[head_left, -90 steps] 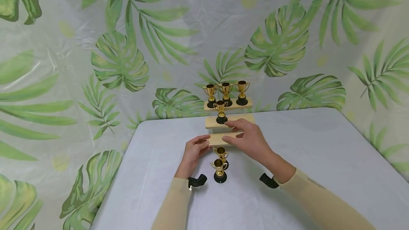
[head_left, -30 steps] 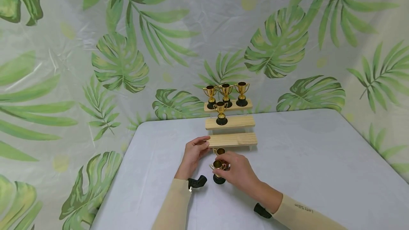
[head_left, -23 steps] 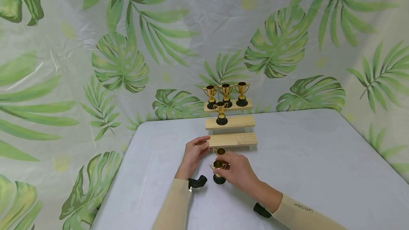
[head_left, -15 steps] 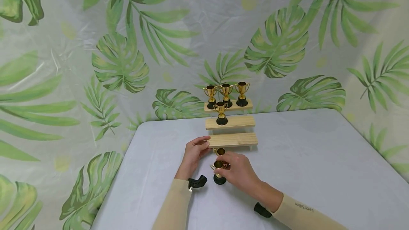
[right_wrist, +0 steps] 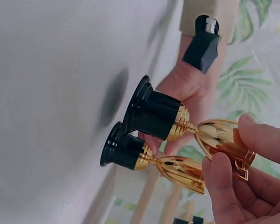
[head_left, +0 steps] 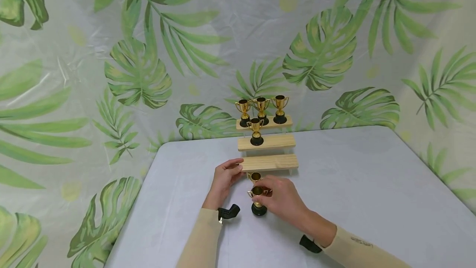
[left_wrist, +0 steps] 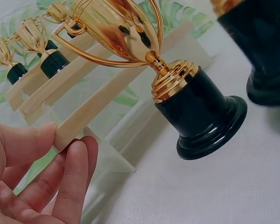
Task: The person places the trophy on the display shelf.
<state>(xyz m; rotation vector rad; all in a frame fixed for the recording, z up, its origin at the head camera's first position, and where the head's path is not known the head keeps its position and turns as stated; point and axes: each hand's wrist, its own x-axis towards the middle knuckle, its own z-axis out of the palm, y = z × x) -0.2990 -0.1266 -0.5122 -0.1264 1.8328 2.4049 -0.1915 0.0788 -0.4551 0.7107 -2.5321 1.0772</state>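
My right hand (head_left: 284,199) pinches a small gold trophy cup (head_left: 259,210) by its cup between thumb and fingers. In the right wrist view its black base (right_wrist: 154,112) stands a little apart from its shadow on the table. Just behind it, a second trophy (left_wrist: 196,109) stands on the table in front of a three-tier wooden display stand (head_left: 269,163). My left hand (head_left: 224,180) grips the left end of the stand's lowest shelf, thumb at the top and fingers beneath. That shelf carries no trophy.
Upright on the middle shelf, toward its left end, is one trophy (head_left: 256,139). Three more, including a right-hand trophy (head_left: 280,116), line the top shelf. A white-covered table (head_left: 357,185) lies beneath; a leaf-patterned curtain (head_left: 208,40) hangs behind.
My right hand has come down from the stand to the nearer trophy, pinched it and shifted it slightly right. My left hand keeps its grip on the lowest shelf.
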